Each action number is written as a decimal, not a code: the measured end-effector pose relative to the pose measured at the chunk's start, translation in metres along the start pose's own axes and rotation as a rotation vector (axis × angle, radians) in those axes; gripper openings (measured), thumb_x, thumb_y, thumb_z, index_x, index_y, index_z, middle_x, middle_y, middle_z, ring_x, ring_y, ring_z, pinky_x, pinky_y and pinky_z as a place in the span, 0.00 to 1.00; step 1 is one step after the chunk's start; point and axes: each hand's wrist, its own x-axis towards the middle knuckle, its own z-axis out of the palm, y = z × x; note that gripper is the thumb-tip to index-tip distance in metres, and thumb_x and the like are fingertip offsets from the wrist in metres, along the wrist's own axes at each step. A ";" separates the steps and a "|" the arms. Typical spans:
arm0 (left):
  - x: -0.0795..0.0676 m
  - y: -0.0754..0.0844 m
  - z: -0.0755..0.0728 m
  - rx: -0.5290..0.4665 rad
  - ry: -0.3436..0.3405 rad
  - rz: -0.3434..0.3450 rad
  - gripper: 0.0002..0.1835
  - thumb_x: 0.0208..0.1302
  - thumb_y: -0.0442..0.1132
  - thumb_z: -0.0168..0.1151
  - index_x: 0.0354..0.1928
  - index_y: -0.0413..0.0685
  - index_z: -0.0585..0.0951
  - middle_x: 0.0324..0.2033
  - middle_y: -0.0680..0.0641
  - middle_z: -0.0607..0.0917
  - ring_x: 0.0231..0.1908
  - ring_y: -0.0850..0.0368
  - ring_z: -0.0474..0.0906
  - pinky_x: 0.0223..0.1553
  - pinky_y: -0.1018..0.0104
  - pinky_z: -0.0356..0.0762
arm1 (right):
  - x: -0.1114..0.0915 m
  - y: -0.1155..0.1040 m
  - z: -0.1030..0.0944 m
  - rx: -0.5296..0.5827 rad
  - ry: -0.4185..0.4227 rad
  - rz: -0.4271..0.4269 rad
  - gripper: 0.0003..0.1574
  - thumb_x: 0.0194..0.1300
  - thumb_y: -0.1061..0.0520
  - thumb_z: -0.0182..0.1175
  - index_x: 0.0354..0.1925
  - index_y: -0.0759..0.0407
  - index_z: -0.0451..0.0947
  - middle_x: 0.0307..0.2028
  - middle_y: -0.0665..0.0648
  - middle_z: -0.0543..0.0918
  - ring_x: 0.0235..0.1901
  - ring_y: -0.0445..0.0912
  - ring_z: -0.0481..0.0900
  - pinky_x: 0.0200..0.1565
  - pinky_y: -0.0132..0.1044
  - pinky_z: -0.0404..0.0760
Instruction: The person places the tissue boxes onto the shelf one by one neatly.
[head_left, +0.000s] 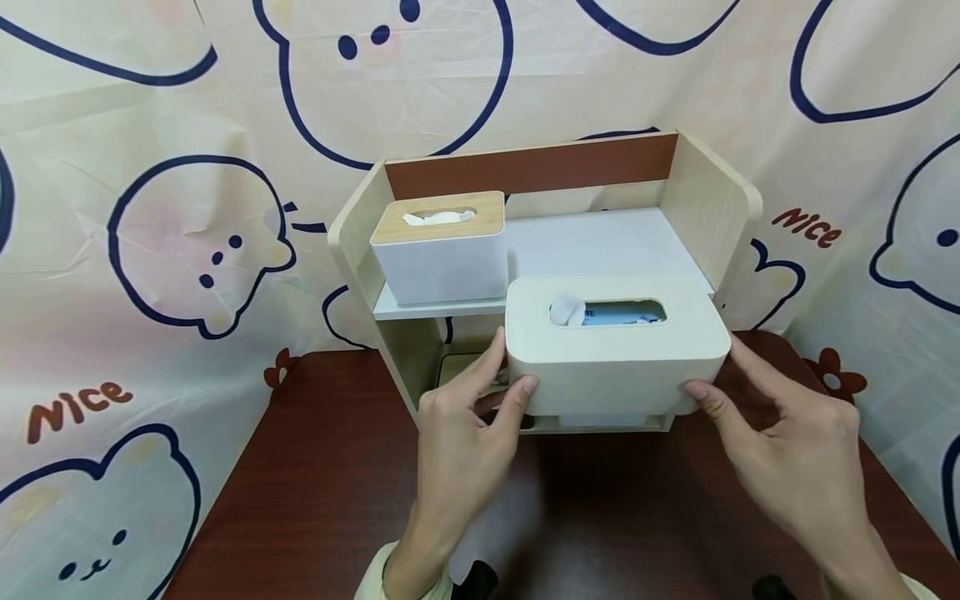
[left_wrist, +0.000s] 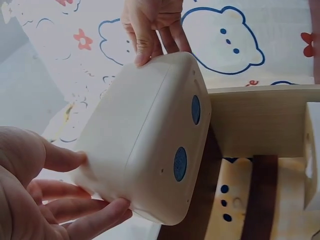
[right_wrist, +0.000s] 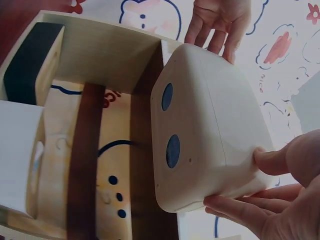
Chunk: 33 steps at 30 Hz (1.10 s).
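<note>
A cream tissue box (head_left: 611,383) hangs in the air before the upper board of a small desk shelf, held at both ends. A blue pack and a white tuft of tissue show through the slot in its lid. My left hand (head_left: 468,442) grips the left end, thumb on the front face. On the opposite end my right hand (head_left: 795,450) holds the corner, thumb also in front. From below, the left wrist view shows two round blue pads (left_wrist: 180,164) on the box's underside; the right wrist view shows the same underside (right_wrist: 175,192).
A white tissue box with a wooden lid (head_left: 442,267) stands at the left of the shelf's white upper board (head_left: 592,242). In the lower compartment sits a dark box with a wooden top (right_wrist: 30,65). Under the shelf lies a dark brown table (head_left: 322,500); a printed curtain (head_left: 187,125) hangs behind.
</note>
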 end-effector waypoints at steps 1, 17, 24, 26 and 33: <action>0.002 0.002 -0.001 0.004 0.000 0.001 0.30 0.70 0.34 0.74 0.72 0.40 0.77 0.67 0.43 0.83 0.64 0.57 0.83 0.49 0.66 0.89 | 0.002 -0.001 -0.001 0.005 0.006 -0.009 0.46 0.55 0.63 0.83 0.71 0.54 0.80 0.12 0.54 0.75 0.06 0.29 0.52 0.11 0.29 0.53; 0.027 0.023 -0.007 -0.019 -0.004 -0.016 0.30 0.71 0.35 0.73 0.73 0.43 0.77 0.64 0.45 0.86 0.57 0.60 0.89 0.48 0.67 0.89 | 0.030 -0.015 -0.013 0.103 0.045 -0.062 0.45 0.59 0.65 0.80 0.72 0.48 0.78 0.57 0.71 0.88 0.46 0.09 0.76 0.46 0.07 0.71; 0.050 0.020 0.000 -0.019 0.012 0.011 0.30 0.71 0.34 0.72 0.73 0.42 0.77 0.64 0.42 0.85 0.61 0.56 0.87 0.47 0.62 0.91 | 0.050 -0.012 -0.010 0.070 0.048 -0.020 0.44 0.63 0.59 0.79 0.73 0.44 0.77 0.58 0.69 0.88 0.48 0.08 0.72 0.45 0.06 0.71; 0.056 0.019 0.002 -0.008 0.017 -0.002 0.30 0.71 0.35 0.73 0.73 0.43 0.77 0.64 0.42 0.85 0.62 0.57 0.86 0.48 0.62 0.90 | 0.056 -0.010 -0.007 0.076 0.034 0.011 0.43 0.64 0.59 0.79 0.74 0.44 0.76 0.59 0.67 0.87 0.48 0.08 0.73 0.45 0.07 0.72; 0.077 0.014 0.010 0.039 0.019 -0.002 0.30 0.72 0.37 0.72 0.73 0.40 0.76 0.65 0.40 0.84 0.65 0.54 0.83 0.51 0.58 0.90 | 0.077 -0.005 0.002 0.082 0.015 0.055 0.41 0.67 0.56 0.77 0.74 0.41 0.76 0.61 0.64 0.87 0.56 0.58 0.88 0.44 0.10 0.73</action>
